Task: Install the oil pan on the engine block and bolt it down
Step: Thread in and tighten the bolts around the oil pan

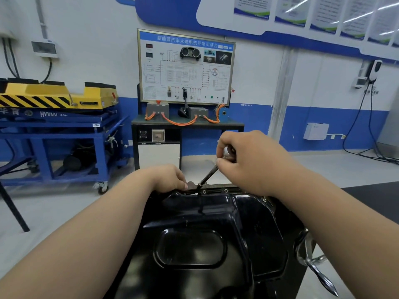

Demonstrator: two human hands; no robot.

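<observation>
Oil pan (194, 216), one, black, glossy, sump side up, bottom centre, filling the near foreground between both forearms; support under it hidden. Behind: white wall (254, 83) with blue lower band, grey floor (54, 212). One blue wheeled cart (54, 134) at left, carrying one yellow unit (43, 93) with black hazard stripes. One framed training board (185, 65) with diagrams, centre, against the wall, standing on one black cabinet (228, 125); orange cables (179, 122) looped along the cabinet top, count unclear. Row of posters (323, 14) top right, at least five, cut by the frame edge. One dark tabletop (371, 199) at right edge. Two hands. Right hand (244, 160) above the pan's far rim, fingers wrapped tight round the top of one driver (208, 175); shaft slanted down-left, tip at the far flange. Left hand (170, 178) on the far rim, fingers curled down, fingertips just beside the driver tip; anything pinched there not discernible. One chrome handle (319, 272) low right, beside the pan. One white box (316, 131) on the blue band, right. Three bolt heads (226, 190) showing along the flange.
</observation>
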